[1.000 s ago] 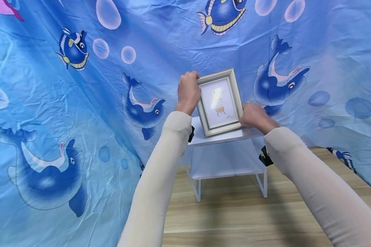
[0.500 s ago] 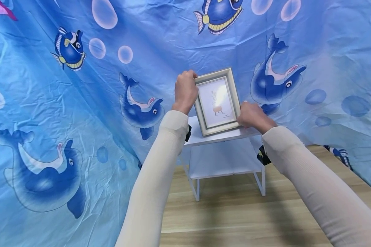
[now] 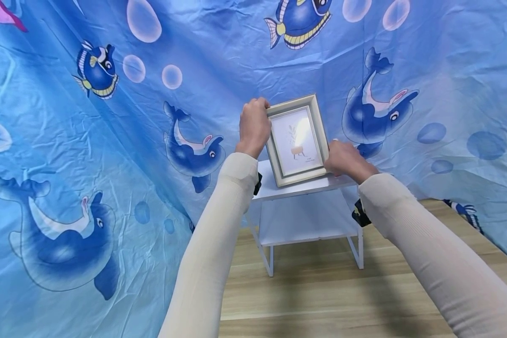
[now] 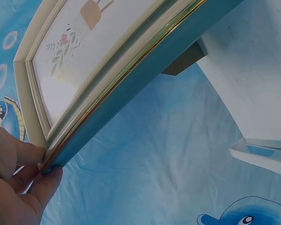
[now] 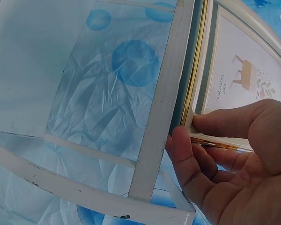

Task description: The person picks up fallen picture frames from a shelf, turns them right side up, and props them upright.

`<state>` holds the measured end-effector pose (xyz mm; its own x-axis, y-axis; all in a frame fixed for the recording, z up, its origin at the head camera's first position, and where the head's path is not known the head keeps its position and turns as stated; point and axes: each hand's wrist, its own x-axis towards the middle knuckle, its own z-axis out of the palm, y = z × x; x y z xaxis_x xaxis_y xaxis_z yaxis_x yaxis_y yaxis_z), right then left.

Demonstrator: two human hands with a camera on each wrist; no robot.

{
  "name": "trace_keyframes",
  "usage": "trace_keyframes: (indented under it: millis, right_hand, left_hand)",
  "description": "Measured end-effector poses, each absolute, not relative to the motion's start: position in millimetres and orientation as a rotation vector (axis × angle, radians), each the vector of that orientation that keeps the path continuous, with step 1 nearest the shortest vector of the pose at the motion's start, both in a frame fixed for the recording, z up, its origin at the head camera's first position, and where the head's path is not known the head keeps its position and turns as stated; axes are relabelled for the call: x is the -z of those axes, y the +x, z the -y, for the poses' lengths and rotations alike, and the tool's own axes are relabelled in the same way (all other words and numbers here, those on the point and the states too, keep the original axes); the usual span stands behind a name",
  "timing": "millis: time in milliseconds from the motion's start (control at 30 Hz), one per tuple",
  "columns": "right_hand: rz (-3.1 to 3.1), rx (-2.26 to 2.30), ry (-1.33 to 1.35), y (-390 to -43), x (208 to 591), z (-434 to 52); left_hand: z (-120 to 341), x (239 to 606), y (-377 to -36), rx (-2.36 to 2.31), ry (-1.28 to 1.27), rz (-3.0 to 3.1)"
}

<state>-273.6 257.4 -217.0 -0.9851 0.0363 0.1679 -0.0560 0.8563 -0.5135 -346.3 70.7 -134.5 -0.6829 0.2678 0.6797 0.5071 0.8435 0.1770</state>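
Picture frame stands upright on the top of the small white table. Left hand grips its upper left corner; right hand pinches its lower right corner.

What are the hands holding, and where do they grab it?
Both hold a picture frame standing on a white shelf. The left hand pinches its top left corner; the right hand pinches its bottom right corner.
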Motion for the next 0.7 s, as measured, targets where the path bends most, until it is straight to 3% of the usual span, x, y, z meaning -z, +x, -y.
trace_keyframes:
  millis: [700]
  right_hand:
    - [2.874,-0.829,-0.044,-273.3,216.9,-259.5]
  left_hand:
    - [-69.4,132.3,-346.0,0.452,-0.599,2.375]
